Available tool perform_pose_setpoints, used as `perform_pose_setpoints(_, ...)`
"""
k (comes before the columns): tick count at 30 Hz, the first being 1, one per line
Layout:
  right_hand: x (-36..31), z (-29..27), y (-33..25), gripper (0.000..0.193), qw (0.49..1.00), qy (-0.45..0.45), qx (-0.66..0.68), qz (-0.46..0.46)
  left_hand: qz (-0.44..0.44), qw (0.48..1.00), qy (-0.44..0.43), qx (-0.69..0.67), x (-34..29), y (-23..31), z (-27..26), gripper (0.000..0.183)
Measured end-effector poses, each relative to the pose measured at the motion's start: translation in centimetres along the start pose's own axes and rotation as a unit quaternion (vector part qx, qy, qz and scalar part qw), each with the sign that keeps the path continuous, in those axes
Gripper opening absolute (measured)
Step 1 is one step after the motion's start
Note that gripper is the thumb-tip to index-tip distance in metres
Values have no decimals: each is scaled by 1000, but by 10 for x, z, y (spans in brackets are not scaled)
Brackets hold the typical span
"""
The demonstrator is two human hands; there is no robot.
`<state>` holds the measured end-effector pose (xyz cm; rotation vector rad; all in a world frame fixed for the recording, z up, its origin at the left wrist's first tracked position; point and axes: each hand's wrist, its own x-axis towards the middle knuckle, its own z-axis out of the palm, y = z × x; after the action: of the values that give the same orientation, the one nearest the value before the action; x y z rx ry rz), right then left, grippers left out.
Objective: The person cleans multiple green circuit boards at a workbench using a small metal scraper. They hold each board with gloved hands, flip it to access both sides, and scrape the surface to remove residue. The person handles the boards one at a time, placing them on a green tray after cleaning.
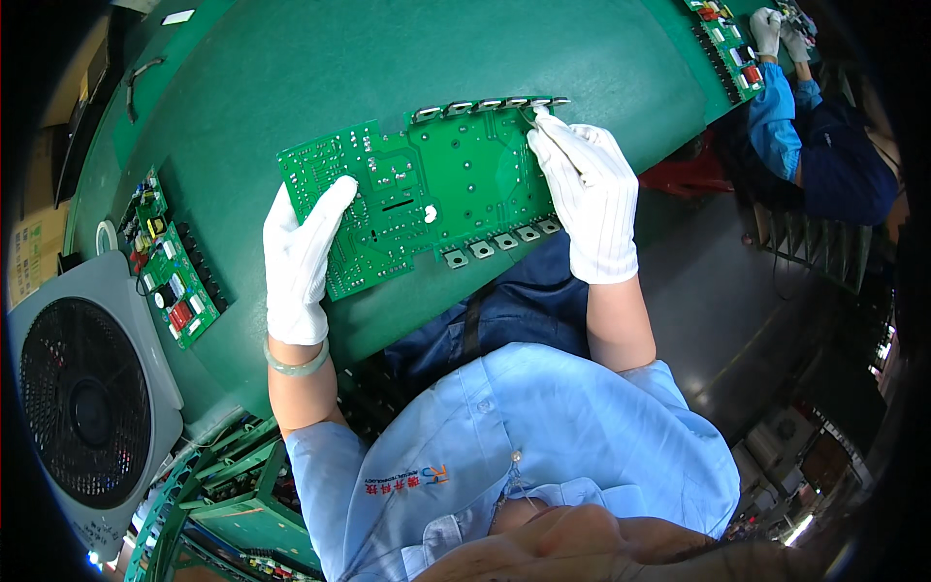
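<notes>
A green circuit board (436, 189), solder side up, is held over the near edge of the green table (388, 58). Metal-tabbed parts line its far edge and its near right edge. My left hand (299, 262), in a white glove, grips the board's left end with the thumb on top. My right hand (590, 199), also gloved in white, holds the board's right end, its fingertips pinching at a tabbed part on the far right corner.
A second populated board (167, 262) lies at the table's left. A grey box fan (82, 398) stands at lower left. At the upper right another person's gloved hands (776, 34) work on a board (725, 44). Green racks (233, 485) sit below.
</notes>
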<state>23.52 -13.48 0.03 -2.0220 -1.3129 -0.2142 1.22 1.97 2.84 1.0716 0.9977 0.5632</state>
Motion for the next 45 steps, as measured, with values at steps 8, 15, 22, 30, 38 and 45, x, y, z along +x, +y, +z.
perform_pose_setpoints(8,0,-1,7,29,996,47,35,-60,5,1000,-1,1,0,-1,0,31)
perform_pose_setpoints(15,10,-15,-7,36,992,-94,5,-79,12,1000,-9,-8,2,-1,0,30)
perform_pose_setpoints(22,7,-20,11,26,979,-93,95,156,8,1000,-8,-11,2,-2,0,28)
perform_pose_setpoints(30,-16,-21,36,16,993,57,28,95,12,1000,-7,4,2,2,1,28)
perform_pose_setpoints(38,7,-18,-6,35,981,-133,82,-117,17,1000,-13,-7,2,1,2,28)
perform_pose_setpoints(45,-7,-16,42,23,999,-1,22,-28,16,1000,-15,2,1,2,1,28)
